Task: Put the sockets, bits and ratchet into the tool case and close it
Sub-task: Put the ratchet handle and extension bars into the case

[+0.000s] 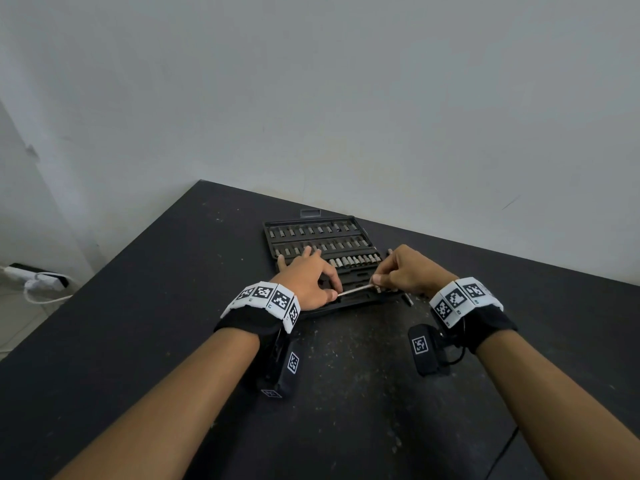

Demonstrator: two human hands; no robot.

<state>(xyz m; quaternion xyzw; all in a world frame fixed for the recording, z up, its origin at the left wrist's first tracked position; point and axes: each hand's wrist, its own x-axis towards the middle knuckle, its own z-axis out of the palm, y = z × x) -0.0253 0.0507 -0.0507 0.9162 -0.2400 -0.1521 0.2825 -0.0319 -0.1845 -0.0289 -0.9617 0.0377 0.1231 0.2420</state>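
The open tool case (322, 244) lies near the dark counter's (138, 323) far edge by the white wall (346, 98), with bare counter all around it. Over its front half, the left hand (306, 282) and right hand (408, 271) each pinch 1 end of a thin metal rod (356, 289). Rows of sockets (353, 261) and bits (311, 232) sit behind.

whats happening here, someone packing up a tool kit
Yes. A person holds a thin metal rod between both hands, left hand and right hand, over the near half of an open black tool case on a dark table. Rows of bits and sockets already sit in it. The case is not yet closed.
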